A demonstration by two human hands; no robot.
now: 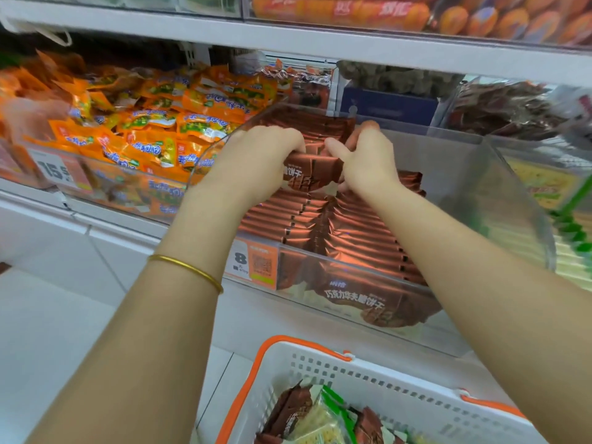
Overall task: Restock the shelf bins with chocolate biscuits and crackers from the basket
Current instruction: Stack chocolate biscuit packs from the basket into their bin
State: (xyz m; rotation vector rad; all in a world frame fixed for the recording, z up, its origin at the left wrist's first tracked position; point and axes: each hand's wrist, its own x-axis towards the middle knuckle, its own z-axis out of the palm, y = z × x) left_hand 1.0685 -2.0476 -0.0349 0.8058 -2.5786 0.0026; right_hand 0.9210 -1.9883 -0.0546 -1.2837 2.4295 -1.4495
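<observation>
Both hands are inside a clear plastic shelf bin (499, 200) lined with rows of brown chocolate biscuit packs (349, 232). My left hand (256, 158) and my right hand (365, 158) together grip a stack of brown chocolate biscuit packs (312, 173) above the rows, one hand at each end. Below, a white basket with orange handles (384, 379) holds more brown biscuit packs (288, 415) and green-edged cracker packs (323, 418).
To the left a bin of orange snack packs (153, 129) carries a price tag (54, 169). An orange price label (253, 262) sits on the biscuit bin's front. At the right is a bin with green and yellow packs (544, 184). Sausages (352, 11) fill the shelf above.
</observation>
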